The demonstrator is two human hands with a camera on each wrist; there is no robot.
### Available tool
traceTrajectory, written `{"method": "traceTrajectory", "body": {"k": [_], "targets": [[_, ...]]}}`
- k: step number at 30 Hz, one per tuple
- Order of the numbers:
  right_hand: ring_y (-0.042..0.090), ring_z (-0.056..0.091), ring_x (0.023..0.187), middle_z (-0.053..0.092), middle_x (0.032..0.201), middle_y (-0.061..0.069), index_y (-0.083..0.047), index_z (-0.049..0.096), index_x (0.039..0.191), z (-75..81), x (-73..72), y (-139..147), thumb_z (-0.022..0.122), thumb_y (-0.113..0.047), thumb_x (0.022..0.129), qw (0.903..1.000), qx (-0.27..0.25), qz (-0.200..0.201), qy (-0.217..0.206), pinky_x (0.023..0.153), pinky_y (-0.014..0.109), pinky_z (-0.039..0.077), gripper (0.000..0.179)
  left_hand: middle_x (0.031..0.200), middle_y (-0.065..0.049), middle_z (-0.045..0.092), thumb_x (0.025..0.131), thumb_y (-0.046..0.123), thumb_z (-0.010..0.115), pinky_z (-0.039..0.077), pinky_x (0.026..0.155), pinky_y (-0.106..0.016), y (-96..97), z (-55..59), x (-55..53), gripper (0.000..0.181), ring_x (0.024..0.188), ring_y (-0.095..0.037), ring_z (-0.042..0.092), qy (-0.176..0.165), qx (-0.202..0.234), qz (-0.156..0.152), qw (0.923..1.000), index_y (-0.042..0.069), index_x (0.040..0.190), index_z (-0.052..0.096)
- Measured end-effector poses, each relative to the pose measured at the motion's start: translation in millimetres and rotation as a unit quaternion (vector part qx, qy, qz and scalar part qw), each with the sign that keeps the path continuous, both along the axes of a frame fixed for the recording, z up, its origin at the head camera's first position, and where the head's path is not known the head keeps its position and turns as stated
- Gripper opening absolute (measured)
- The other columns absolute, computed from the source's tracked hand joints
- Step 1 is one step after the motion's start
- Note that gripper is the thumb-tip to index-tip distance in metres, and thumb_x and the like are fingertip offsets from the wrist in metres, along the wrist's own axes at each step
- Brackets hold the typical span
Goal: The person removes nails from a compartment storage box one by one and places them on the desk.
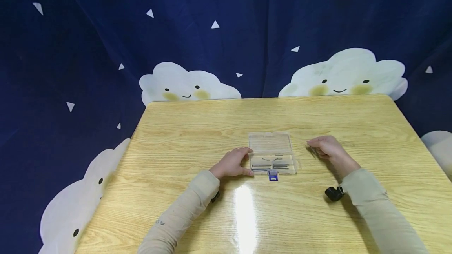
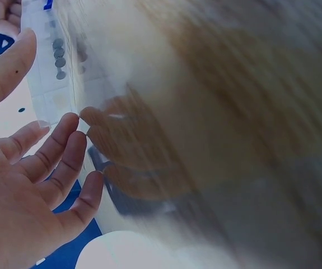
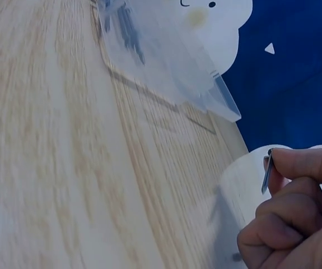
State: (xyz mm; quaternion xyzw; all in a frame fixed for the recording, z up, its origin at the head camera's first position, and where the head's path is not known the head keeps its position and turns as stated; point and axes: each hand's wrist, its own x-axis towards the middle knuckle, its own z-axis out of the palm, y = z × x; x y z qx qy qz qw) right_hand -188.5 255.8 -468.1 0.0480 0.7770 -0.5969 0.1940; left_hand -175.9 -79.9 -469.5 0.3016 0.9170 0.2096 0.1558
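A clear plastic box [image 1: 293,168] lies with its lid [image 1: 270,142] open on the far side and a blue latch [image 1: 273,176] at the front. Inside are several grey nails [image 1: 281,166], whose round heads show in the left wrist view. My left hand [image 1: 233,163] is at the box's left side, thumb and fingers spread, fingertips right at its edge. To the right of the box, my right hand [image 1: 330,150] pinches a small nail [image 3: 267,172] between thumb and forefinger, its other fingers curled in. That nail points downward, above the table.
Everything rests on a wood-grain table [image 1: 183,128]. A black wrist camera [image 1: 333,194] hangs under the right sleeve. Behind the table is a dark blue curtain [image 1: 247,22] with clouds and white triangles.
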Motion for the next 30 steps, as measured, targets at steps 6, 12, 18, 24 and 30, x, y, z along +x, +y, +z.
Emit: {"method": "traceTrajectory", "body": {"k": [6,12,18,24,30], "targets": [[0.006,0.024,0.04,0.031,0.046,-0.008,0.014,0.052,0.116,-5.2,-4.3,9,0.052,-0.013,0.092,0.9998,-0.003,-0.019,-0.008,0.042,0.023,0.027,0.037,0.105,-0.003,0.057,0.073,0.041,0.074,0.04,0.087,-0.033,0.0,1.2,0.2,0.074,0.098,-0.018,0.051,0.001,-0.001,-0.001,1.0,0.007,0.131,0.043],[0.006,0.022,0.039,0.031,0.044,-0.008,-0.013,0.07,0.08,-11.6,-8.7,14,0.053,-0.01,0.091,0.9977,-0.056,-0.034,-0.02,0.041,0.024,0.022,0.021,0.104,-0.002,0.056,0.074,0.042,0.073,0.04,0.085,-0.032,-0.3,0.5,-0.9,0.074,0.096,-0.017,0.051,0.001,-0.004,-0.001,1.0,0.007,0.131,0.043],[0.006,0.023,0.04,0.033,0.046,-0.007,-0.018,0.069,0.078,-14.5,-11.3,14,0.052,-0.009,0.091,0.9965,-0.067,-0.041,-0.029,0.041,0.023,0.024,0.023,0.104,-0.002,0.057,0.073,0.042,0.074,0.04,0.086,-0.032,-0.7,1.8,-0.3,0.074,0.097,-0.017,0.051,-0.001,-0.002,0.001,1.0,0.007,0.131,0.043],[0.007,0.024,0.041,0.031,0.045,-0.007,-0.021,0.069,0.075,-14.4,-14.3,16,0.055,-0.01,0.09,0.9959,-0.06,-0.048,-0.047,0.042,0.023,0.026,0.023,0.104,-0.003,0.057,0.074,0.041,0.074,0.04,0.086,-0.033,-1.6,1.9,0.1,0.074,0.097,-0.017,0.051,0.001,0.001,-0.003,1.0,0.007,0.131,0.043],[0.007,0.026,0.041,0.031,0.046,-0.007,-0.02,0.067,0.069,-15.4,-18.0,19,0.056,-0.01,0.089,0.9962,-0.041,-0.053,-0.055,0.042,0.024,0.029,0.025,0.104,-0.003,0.057,0.074,0.042,0.073,0.041,0.084,-0.031,-1.7,0.1,-0.4,0.073,0.095,-0.017,0.051,0.004,0.002,-0.006,1.0,0.006,0.131,0.044]]}}
